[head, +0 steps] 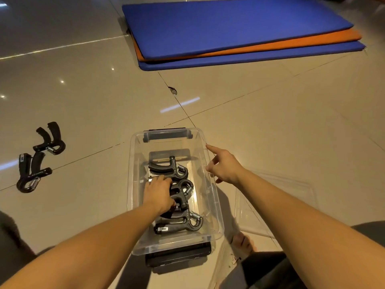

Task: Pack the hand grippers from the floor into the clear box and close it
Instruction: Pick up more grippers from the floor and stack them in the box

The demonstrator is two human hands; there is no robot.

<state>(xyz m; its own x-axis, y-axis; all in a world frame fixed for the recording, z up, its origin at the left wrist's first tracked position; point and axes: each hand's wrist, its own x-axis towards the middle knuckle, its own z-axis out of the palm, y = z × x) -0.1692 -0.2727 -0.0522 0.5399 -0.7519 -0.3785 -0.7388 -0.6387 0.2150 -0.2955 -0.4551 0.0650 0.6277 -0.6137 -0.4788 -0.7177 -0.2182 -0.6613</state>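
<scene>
A clear box (216, 207) stands open on the floor in front of me with black latches at both ends. Several black hand grippers (177, 170) with metal springs lie inside it. My left hand (159, 192) is inside the box, its fingers curled on a hand gripper in the middle of the pile. My right hand (224, 165) hovers at the box's right rim with the index finger pointing out and holds nothing. Two more hand grippers lie on the floor at the far left, one (51, 139) behind the other (31, 174).
The clear lid (277, 203) lies flat on the floor right of the box. Stacked blue and orange mats (239, 32) lie at the back. My bare foot (242, 243) and dark-clothed knee are near the box's front right corner. Glossy tiled floor all round.
</scene>
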